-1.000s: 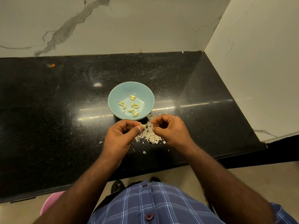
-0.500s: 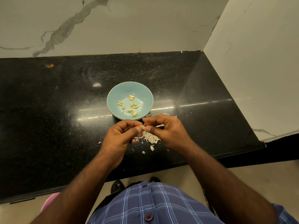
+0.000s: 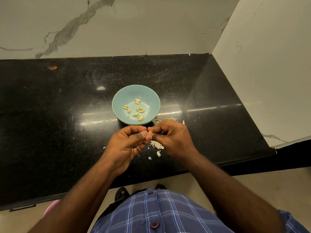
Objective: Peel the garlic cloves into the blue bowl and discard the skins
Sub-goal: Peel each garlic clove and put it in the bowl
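Note:
A blue bowl stands mid-counter and holds several peeled yellow garlic cloves. Just in front of it my two hands meet. My left hand pinches a small pale garlic clove between thumb and forefinger. My right hand has curled fingers whose tips pinch the same clove from the right. A heap of white garlic skins lies on the counter under and between the hands, with more skins behind the right hand.
The black granite counter ends in a front edge near my body. Marble walls rise behind and on the right. A small orange scrap lies far back left. A pink object shows below the counter edge.
My hands have come together: the right hand moved left until its fingertips took the clove held by the left. Both hands shifted slightly toward the bowl.

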### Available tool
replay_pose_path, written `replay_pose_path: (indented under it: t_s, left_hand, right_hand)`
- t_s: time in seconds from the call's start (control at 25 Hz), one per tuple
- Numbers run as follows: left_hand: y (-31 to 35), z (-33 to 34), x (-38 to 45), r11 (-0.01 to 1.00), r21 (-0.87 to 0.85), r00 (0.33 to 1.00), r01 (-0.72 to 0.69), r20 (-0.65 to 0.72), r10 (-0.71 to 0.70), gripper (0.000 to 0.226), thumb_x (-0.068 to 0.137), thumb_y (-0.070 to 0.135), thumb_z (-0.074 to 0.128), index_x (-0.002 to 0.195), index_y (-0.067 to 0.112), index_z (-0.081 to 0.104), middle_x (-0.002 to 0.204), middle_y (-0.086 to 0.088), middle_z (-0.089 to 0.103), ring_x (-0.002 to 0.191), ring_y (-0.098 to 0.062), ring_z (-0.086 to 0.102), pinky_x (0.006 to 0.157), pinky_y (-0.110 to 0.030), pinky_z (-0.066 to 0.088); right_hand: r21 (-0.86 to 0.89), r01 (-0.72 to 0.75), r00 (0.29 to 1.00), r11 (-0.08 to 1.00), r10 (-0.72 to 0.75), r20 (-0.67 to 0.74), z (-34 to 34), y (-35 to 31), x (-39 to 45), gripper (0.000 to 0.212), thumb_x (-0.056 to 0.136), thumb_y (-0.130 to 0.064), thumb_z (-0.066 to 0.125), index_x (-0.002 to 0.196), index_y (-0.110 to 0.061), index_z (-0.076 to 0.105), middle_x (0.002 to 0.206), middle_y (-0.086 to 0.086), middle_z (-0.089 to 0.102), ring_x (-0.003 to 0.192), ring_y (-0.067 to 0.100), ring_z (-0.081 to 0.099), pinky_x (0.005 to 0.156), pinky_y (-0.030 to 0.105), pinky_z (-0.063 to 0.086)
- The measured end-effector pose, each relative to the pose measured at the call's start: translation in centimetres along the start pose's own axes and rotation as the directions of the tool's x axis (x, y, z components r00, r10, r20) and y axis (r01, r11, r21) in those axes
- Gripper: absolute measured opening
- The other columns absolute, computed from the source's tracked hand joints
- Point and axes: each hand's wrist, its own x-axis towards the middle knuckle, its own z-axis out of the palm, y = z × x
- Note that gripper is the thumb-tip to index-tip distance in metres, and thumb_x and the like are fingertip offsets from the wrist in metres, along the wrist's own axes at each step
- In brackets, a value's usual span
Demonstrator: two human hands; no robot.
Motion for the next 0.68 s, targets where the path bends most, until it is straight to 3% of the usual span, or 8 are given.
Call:
replay_pose_path:
  t_s: [0.12,0.2,0.36,0.48,0.68]
  left_hand:
    - [-0.1,0.5,-0.1,0.988,-0.152,0.999,0.024,-0.023,-0.028,0.025,0.073,0.006,0.074,0.097,0.007,0.069,0.081,-0.01,0.075,0.069,-0.012,0.072,0.059,-0.018,0.057]
    - [-0.2,0.6,-0.1,0.979,-0.199,0.999,0.034,-0.026,-0.04,0.024,0.073,0.005,0.074,0.096,0.009,0.069,0.084,-0.01,0.074,0.07,-0.012,0.072,0.061,-0.018,0.057]
    - [0.0,0.3,-0.2,0.995,-0.089,0.997,-0.048,-0.071,0.042,0.025,0.072,0.005,0.075,0.096,0.007,0.068,0.08,-0.008,0.074,0.069,-0.013,0.071,0.062,-0.019,0.058]
    - [0.3,0.2,-0.4,0.994,0.015,0.992,-0.106,-0.066,0.106,0.025,0.07,0.009,0.077,0.094,0.007,0.07,0.077,-0.008,0.073,0.07,-0.014,0.07,0.063,-0.02,0.058]
    - [0.1,0.4,-0.4,0.992,0.017,0.987,-0.127,-0.093,0.128,0.025,0.068,0.012,0.078,0.092,0.007,0.071,0.082,-0.01,0.073,0.072,-0.016,0.069,0.065,-0.02,0.057]
  right_hand:
    - [0.302,-0.113,0.993,0.947,0.12,-0.004,0.6,-0.3,-0.1,0.02,0.079,0.001,0.082,0.094,-0.013,0.079,0.086,-0.007,0.076,0.086,0.009,0.073,0.077,0.023,0.057]
    - [0.38,-0.164,0.985,0.911,0.17,0.019,0.8,-0.5,-0.2,0.022,0.083,0.004,0.077,0.095,-0.014,0.078,0.087,-0.003,0.077,0.086,0.012,0.074,0.076,0.025,0.058]
    - [0.333,-0.195,0.981,0.923,0.186,0.057,0.2,-0.4,-0.2,0.025,0.091,-0.001,0.072,0.099,-0.024,0.076,0.093,0.0,0.078,0.087,0.021,0.073,0.076,0.035,0.062]
    - [0.336,-0.173,0.985,0.926,0.159,0.071,-0.3,-0.4,0.1,0.025,0.089,-0.003,0.074,0.107,-0.02,0.075,0.098,0.005,0.078,0.089,0.023,0.074,0.079,0.037,0.062]
    - [0.232,-0.103,0.995,0.967,0.101,0.022,-0.2,-0.5,-0.4,0.027,0.089,-0.001,0.074,0.112,-0.015,0.073,0.098,0.005,0.077,0.092,0.018,0.075,0.085,0.041,0.062]
